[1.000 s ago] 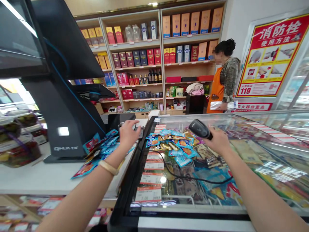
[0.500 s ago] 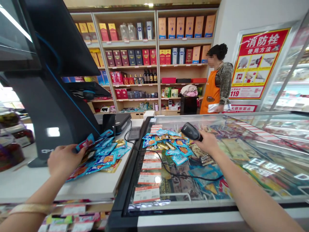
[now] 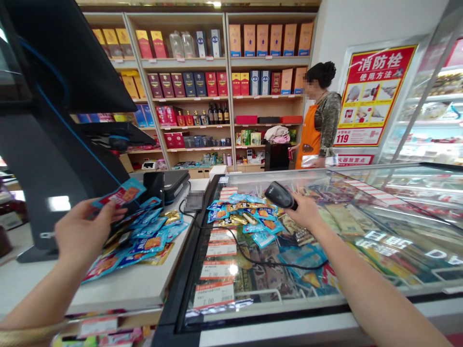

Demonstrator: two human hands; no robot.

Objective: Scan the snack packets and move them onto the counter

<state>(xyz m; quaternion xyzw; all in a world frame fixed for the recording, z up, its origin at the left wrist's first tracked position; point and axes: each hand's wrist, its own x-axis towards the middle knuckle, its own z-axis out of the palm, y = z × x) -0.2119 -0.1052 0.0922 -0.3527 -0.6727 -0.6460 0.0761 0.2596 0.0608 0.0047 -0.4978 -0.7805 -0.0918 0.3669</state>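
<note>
My left hand (image 3: pixel 81 233) holds a blue and red snack packet (image 3: pixel 121 193) lifted above a pile of similar packets (image 3: pixel 144 236) on the white counter (image 3: pixel 123 286). My right hand (image 3: pixel 307 212) grips a black barcode scanner (image 3: pixel 280 195), its cable (image 3: pixel 249 258) trailing across the glass. The scanner hovers beside a second heap of blue and gold packets (image 3: pixel 246 217) lying on the glass freezer lid (image 3: pixel 361 231).
A black checkout terminal (image 3: pixel 54 120) stands at the left of the counter. Price labels (image 3: pixel 213 270) line the freezer's left edge. Shelves of boxed goods (image 3: pixel 217 82) fill the back wall. A person in an orange apron (image 3: pixel 316 125) stands behind the freezer, next to a red poster (image 3: pixel 374 94).
My left hand left the far end of the counter, came back to the packet pile and lifted one packet. My right hand kept the scanner over the freezer heap.
</note>
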